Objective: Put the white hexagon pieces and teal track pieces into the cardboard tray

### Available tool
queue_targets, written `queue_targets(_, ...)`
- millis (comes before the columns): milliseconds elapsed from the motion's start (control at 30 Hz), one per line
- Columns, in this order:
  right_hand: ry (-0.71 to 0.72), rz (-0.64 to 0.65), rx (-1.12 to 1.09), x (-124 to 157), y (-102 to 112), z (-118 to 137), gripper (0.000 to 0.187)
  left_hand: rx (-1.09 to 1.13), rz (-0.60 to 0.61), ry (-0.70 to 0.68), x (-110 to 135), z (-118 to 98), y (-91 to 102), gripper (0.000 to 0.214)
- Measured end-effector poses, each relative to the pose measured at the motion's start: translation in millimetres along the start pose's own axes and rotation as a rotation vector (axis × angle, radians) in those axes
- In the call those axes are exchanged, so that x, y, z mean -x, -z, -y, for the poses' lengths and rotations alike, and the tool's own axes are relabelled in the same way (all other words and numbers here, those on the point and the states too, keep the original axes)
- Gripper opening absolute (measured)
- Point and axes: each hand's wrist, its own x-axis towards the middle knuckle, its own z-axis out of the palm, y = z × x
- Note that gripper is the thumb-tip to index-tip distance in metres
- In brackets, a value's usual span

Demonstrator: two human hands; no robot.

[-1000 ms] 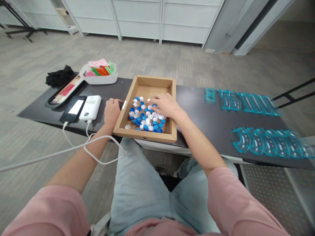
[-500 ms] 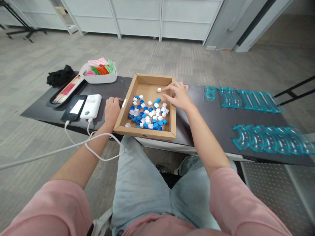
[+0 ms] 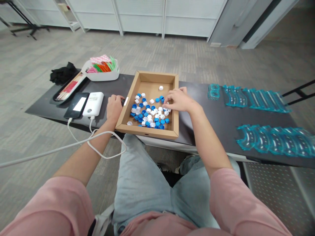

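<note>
- Over the cardboard tray (image 3: 147, 131), the right hand (image 3: 178, 100) pinched among hexagonal pieces (image 3: 150, 113), its grip's contents unclear; a fumble could have scattered them.
- Left hand (image 3: 113, 106) lay curled beside the tray, grip unreadable.

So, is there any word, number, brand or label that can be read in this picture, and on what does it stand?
No text here can be read.
On the white power bank: faint marks, too small to read.
On the phone: the lit screen shows only a white patch.
On the white sticker, stuck on the left wall of the cardboard tray: blurred, nothing legible.
</note>
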Motion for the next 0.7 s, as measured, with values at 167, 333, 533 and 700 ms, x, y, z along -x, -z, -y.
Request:
queue_targets(167, -0.021, 0.079, 0.056, 0, -2, 10, 0.03, -0.017, 0.03, 0.016, 1, -3, 2.7, 0.03)
queue_targets(333, 0.045, -0.038, -0.046, -2, -5, 9, 0.03, 0.004, 0.028, 0.016, 1, -1, 2.0, 0.032)
queue_targets(533, 0.126, -0.073, -0.108, -12, -7, 27, 0.035, 0.025, 0.012, -0.005, 0, 1, -0.3, 0.032)
queue_targets(700, 0.41, 0.12, -0.087, -48, -19, 82, 0.049, 0.005, 0.029, -0.015, 1, 2, -1.0, 0.034)
